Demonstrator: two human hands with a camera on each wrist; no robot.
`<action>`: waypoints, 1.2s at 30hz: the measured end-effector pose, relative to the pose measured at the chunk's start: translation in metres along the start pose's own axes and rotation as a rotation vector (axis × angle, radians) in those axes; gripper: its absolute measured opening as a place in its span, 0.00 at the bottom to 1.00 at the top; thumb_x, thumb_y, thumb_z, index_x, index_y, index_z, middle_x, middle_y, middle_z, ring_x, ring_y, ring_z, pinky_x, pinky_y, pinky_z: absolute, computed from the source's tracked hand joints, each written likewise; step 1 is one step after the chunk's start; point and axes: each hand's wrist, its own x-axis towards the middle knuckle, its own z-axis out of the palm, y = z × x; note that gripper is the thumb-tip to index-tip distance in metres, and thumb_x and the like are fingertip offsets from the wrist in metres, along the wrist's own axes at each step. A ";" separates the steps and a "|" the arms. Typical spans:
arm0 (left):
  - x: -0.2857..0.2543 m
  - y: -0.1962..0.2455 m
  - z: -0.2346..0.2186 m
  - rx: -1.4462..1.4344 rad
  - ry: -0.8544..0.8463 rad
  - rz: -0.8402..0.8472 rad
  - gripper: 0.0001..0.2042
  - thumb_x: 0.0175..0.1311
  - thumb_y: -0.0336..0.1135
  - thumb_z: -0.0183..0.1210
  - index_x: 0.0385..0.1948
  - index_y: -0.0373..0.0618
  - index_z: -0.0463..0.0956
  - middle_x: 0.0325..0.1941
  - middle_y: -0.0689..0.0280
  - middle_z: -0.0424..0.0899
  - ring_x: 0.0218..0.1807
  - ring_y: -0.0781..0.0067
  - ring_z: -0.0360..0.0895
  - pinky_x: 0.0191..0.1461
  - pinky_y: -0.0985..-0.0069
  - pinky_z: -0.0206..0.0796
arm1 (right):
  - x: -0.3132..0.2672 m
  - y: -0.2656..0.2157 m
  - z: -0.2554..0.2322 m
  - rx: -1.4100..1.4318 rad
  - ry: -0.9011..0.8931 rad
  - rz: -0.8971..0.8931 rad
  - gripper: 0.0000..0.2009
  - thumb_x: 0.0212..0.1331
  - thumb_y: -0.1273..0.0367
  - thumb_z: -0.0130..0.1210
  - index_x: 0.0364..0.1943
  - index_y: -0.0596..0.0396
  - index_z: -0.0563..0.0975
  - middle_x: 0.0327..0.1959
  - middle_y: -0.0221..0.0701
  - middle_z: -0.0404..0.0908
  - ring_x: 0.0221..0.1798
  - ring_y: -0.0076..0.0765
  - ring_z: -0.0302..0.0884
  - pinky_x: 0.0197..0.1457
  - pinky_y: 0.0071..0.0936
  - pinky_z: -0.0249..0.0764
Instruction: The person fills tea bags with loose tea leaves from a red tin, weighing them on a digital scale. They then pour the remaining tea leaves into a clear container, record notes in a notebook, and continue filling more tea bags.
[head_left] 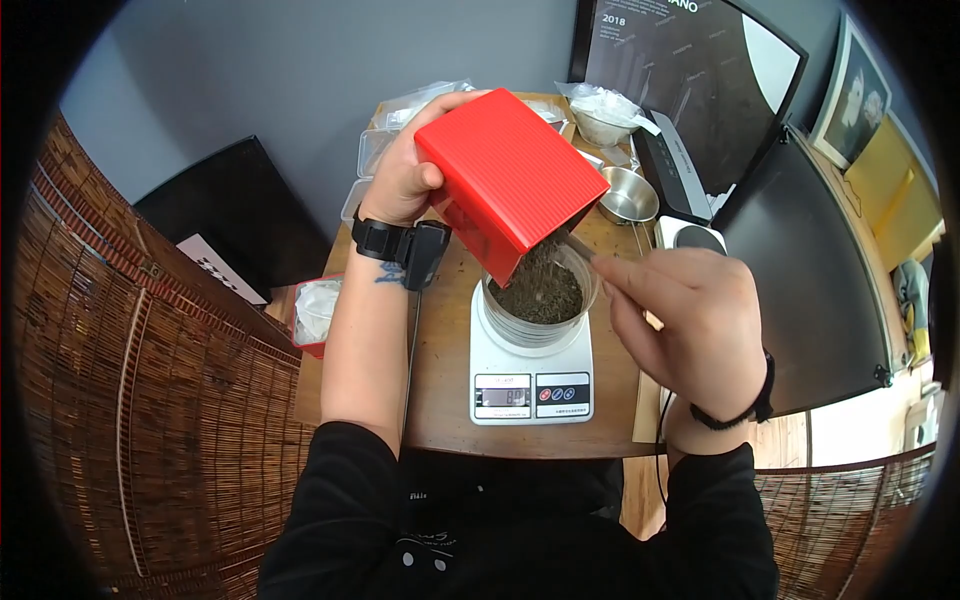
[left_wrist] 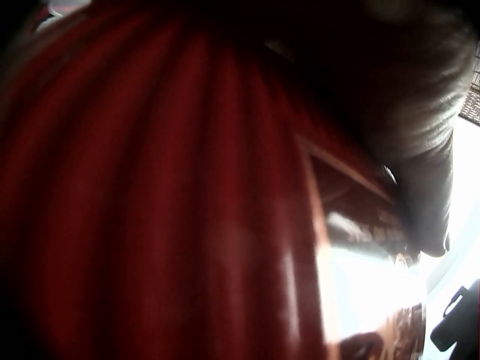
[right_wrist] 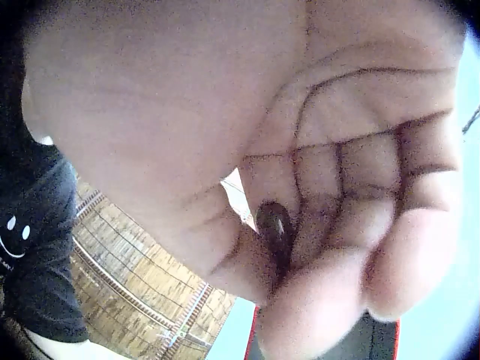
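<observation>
At far left, a woven blind (head_left: 180,400) hangs beside a dark panel (head_left: 240,215), and a red container (head_left: 308,345) holding a white bag (head_left: 318,308) sits at the table's left edge. Next comes your left hand (head_left: 405,180), with a black band (head_left: 385,240) on its wrist; your fingers and thumb are wrapped round a red box (head_left: 510,165). You hold that box tilted, its mouth turned down over a clear jar (head_left: 530,332); whether its lower corner touches the rim, you cannot tell. Dark, leafy bits (head_left: 540,290) lie inside the jar, which stands on a white scale (head_left: 485,350) with blurred digits. A dark slim tool (head_left: 580,246) points to the box's mouth, its tip hidden. You pinch it between thumb and forefinger of your right hand (head_left: 700,310), the other fingers curled in. Behind, a wrapped bowl (head_left: 603,130) and a steel pan (head_left: 630,190) stand on the table (head_left: 440,400); a framed picture (head_left: 853,100) leans at far right.
</observation>
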 end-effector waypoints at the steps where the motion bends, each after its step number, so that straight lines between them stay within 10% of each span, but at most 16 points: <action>1: 0.000 -0.001 0.001 -0.001 0.001 0.000 0.65 0.30 0.73 0.83 0.73 0.39 0.69 0.71 0.58 0.81 0.71 0.63 0.80 0.76 0.64 0.72 | 0.003 0.002 0.002 -0.015 0.039 0.015 0.07 0.57 0.74 0.67 0.39 0.56 0.88 0.24 0.32 0.80 0.30 0.43 0.84 0.33 0.39 0.79; 36: -0.001 -0.007 -0.005 -0.047 -0.029 0.025 0.67 0.32 0.76 0.81 0.75 0.37 0.66 0.72 0.57 0.79 0.73 0.63 0.78 0.76 0.63 0.71 | 0.024 0.027 0.068 0.179 -0.001 -0.076 0.05 0.62 0.71 0.67 0.40 0.53 0.86 0.31 0.35 0.84 0.36 0.47 0.85 0.39 0.41 0.81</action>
